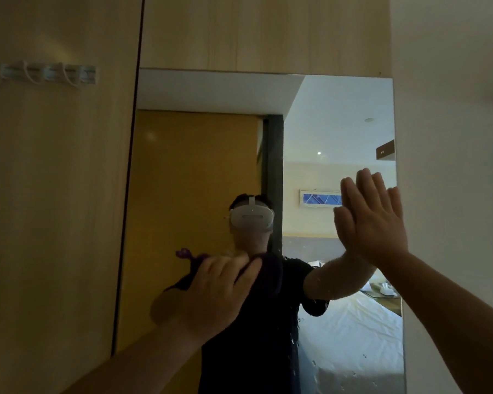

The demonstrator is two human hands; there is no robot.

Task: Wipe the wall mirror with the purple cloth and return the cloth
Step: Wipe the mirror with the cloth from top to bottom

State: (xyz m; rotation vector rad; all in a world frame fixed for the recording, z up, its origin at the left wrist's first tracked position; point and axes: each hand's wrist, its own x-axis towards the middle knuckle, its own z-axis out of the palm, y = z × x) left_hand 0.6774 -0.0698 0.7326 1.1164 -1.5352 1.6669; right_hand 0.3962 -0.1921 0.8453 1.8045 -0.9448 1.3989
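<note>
The wall mirror [339, 123] fills the middle of the view, set into a wooden panel. My left hand [219, 294] presses the purple cloth [271, 274] against the glass at about the mirror's middle height, fingers laid over the cloth. Most of the cloth is hidden under that hand; a crumpled purple end pokes out at its upper left. My right hand [376, 220] lies flat on the glass near the mirror's right edge, fingers straight and pointing up. Water droplets [339, 373] speckle the lower part of the mirror.
A wooden cupboard panel [54, 194] stands to the left, with a row of wall hooks [49, 72] high on it. A white wall [453, 137] borders the mirror on the right. The mirror reflects a person wearing a headset, a wooden door and a bed.
</note>
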